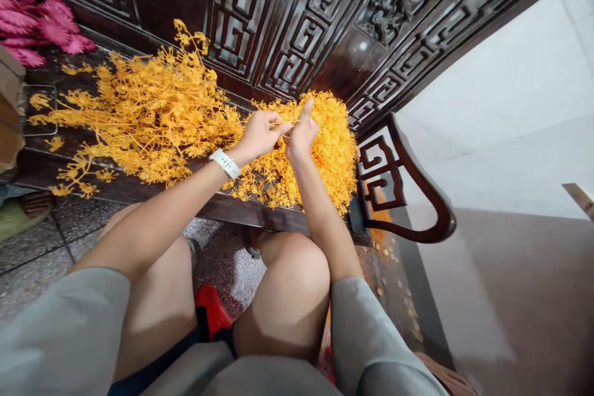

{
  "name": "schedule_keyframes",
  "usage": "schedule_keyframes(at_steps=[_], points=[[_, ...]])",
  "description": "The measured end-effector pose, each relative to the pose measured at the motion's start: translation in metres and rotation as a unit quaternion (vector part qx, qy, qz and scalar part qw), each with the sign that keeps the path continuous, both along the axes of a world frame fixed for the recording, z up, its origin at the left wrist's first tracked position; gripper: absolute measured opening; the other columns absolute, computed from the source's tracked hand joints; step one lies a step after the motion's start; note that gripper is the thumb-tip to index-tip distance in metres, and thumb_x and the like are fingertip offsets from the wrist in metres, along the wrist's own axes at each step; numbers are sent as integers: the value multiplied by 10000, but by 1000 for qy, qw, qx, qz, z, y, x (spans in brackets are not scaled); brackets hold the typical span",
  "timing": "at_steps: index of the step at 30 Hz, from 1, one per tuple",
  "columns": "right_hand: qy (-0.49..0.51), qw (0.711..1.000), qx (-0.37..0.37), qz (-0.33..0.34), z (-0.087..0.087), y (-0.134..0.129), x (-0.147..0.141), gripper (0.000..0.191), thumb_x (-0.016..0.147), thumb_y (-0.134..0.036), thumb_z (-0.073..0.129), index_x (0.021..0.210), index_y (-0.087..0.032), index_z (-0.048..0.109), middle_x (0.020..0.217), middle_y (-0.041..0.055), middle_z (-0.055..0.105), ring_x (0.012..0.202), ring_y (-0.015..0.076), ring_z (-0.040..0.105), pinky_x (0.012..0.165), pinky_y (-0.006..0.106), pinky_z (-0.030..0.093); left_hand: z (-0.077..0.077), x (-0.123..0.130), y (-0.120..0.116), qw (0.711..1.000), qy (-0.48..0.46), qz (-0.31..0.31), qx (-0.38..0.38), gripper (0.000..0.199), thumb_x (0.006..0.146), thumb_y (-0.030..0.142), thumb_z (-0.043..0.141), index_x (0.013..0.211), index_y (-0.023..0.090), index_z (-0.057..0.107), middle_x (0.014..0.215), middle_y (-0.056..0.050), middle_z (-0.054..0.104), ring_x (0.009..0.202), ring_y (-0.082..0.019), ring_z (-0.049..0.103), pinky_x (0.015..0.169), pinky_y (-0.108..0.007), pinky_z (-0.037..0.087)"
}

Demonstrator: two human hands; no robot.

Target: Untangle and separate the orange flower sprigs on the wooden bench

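Above the bench, my left hand (260, 135) pinches a thin yellow flower stem (291, 121) between thumb and fingers; a white watch band (225, 163) circles that wrist. The stem runs across to my right hand (302, 133), whose fingers curl around its other end while the thumb points up. Behind and below my hands lies a dense heap of small yellow artificial flowers (331, 154). To the left spreads a looser pile of branching yellow flower stems (153, 111). Both piles lie on a dark wooden bench (260, 213).
A carved wooden backrest (288, 18) rises behind the bench, with a curved armrest (431, 210) at its right end. Pink artificial flowers (41, 21) and a cardboard box (9, 111) stand at far left. Another person's foot (34, 204) shows at the left edge.
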State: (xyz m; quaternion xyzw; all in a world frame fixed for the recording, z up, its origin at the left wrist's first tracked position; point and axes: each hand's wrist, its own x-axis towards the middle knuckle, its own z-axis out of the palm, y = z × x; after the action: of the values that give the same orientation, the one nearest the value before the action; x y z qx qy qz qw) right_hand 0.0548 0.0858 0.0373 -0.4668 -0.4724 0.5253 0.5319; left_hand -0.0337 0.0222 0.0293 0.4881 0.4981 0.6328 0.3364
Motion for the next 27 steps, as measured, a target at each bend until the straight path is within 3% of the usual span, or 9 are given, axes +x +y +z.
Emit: schedule_keyframes(at_steps=[4, 7, 10, 13, 16, 18, 21, 23, 27], points=[[101, 990, -48, -85, -4, 31, 20, 610, 1025, -738, 414, 711, -268, 184, 565, -96, 212, 441, 89, 231, 402, 230, 213, 8, 12, -1, 1000, -30, 2, 4, 225, 892, 121, 729, 695, 164, 629, 646, 4, 586, 569, -110, 466, 562, -276, 347], [118, 978, -86, -149, -5, 45, 66, 534, 1101, -623, 245, 726, -259, 138, 563, -96, 134, 436, 100, 150, 406, 229, 175, 16, -18, -15, 994, -88, 51, 34, 238, 915, 172, 732, 715, 187, 604, 623, 23, 515, 528, -97, 410, 504, -257, 297], [30, 979, -59, -192, -10, 46, 111, 534, 1094, -613, 310, 709, -260, 202, 576, -88, 171, 455, 107, 180, 424, 241, 193, 21, -67, -26, 979, -186, 74, 49, 358, 947, 309, 749, 700, 217, 507, 573, 65, 332, 466, -80, 269, 443, -245, 212], [-135, 971, -7, -199, -11, 45, 130, 558, 1049, -691, 352, 717, -245, 398, 652, -37, 385, 544, 141, 412, 498, 274, 363, 21, -97, -24, 975, -216, 37, 30, 426, 910, 387, 808, 686, 221, 485, 564, 78, 279, 450, -67, 207, 415, -244, 165], [-256, 946, 92, -174, 0, 42, 120, 579, 991, -754, 430, 801, -218, 540, 836, 39, 560, 790, 199, 595, 678, 330, 512, 12, -98, -12, 986, -165, 23, 17, 452, 894, 501, 823, 695, 223, 527, 546, 75, 294, 444, -67, 218, 407, -252, 184], [-251, 951, 130, -123, 8, 36, 101, 591, 956, -778, 481, 857, -207, 594, 904, 63, 610, 864, 199, 623, 740, 333, 539, 5, -90, -4, 992, -121, 30, 15, 479, 916, 599, 770, 713, 234, 537, 530, 73, 286, 442, -79, 231, 410, -262, 209], [-137, 989, 58, 19, 15, 19, 62, 633, 907, -824, 524, 963, -207, 651, 891, 66, 655, 802, 178, 644, 696, 312, 553, -2, -76, 1, 996, -56, 58, 36, 547, 955, 712, 645, 708, 243, 511, 523, 60, 291, 459, -103, 279, 435, -279, 251], [-59, 993, -17, 104, 16, 5, 39, 639, 854, -834, 603, 1038, -224, 653, 854, 53, 672, 762, 176, 655, 656, 304, 561, -3, -71, -1, 995, 2, 68, 66, 584, 954, 746, 610, 689, 235, 514, 549, 38, 355, 500, -115, 333, 471, -287, 284], [17, 986, -76, 149, 20, -15, 22, 638, 826, -823, 651, 1096, -246, 631, 813, 36, 689, 753, 181, 682, 666, 318, 600, -1, -69, -15, 983, 157, 64, 78, 450, 854, 634, 795, 737, 215, 681, 578, 22, 470, 545, -127, 379, 527, -302, 274]])
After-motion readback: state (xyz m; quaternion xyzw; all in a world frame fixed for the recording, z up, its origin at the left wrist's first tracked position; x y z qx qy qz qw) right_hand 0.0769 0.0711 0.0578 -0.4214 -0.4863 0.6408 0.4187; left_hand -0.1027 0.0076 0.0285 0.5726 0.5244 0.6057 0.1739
